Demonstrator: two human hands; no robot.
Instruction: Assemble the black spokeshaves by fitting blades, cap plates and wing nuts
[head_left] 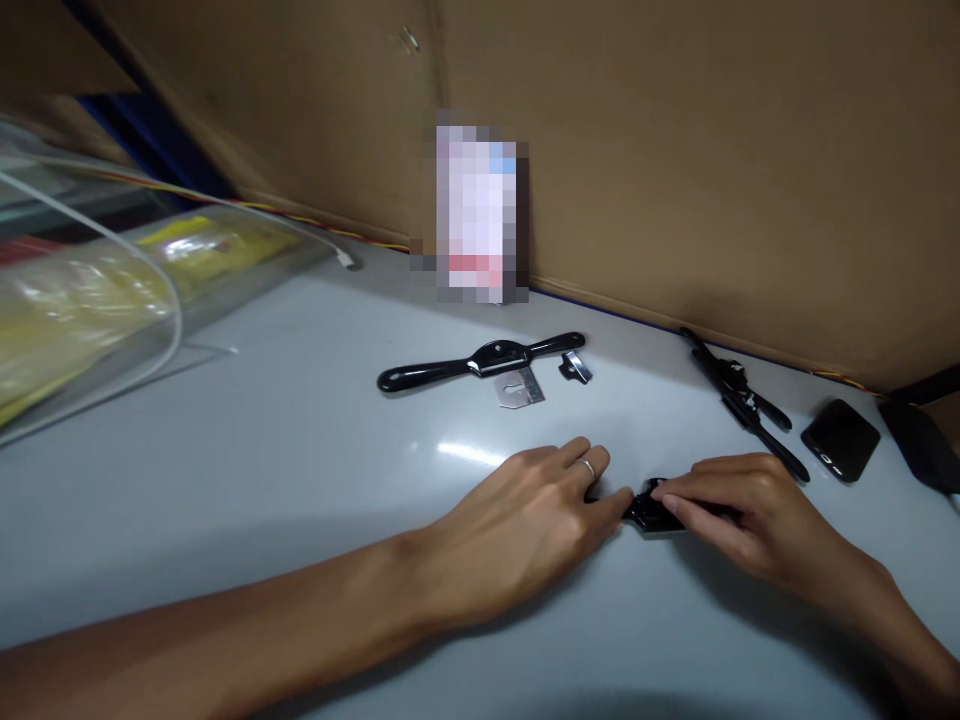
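A black spokeshave [657, 514] lies on the grey table between my hands. My left hand [544, 505], with a ring on one finger, is closed around its left handle. The thumb and forefinger of my right hand [739, 510] are pinched together on top of its middle body; any small part under the fingertips is hidden. Farther back rests a second black spokeshave [499, 356], with a flat metal blade [519, 388] with a slot against its front. Beside its right handle sits a small shiny cap iron [576, 367].
More black spokeshaves [742, 402] lie together at the right, near a dark square device [841, 440] and another black object [921, 445]. Plastic-wrapped yellow packages [142, 300] and a white cable [174, 290] are at left. A cardboard wall [675, 170] stands behind, with a blurred-out panel [480, 215] before it.
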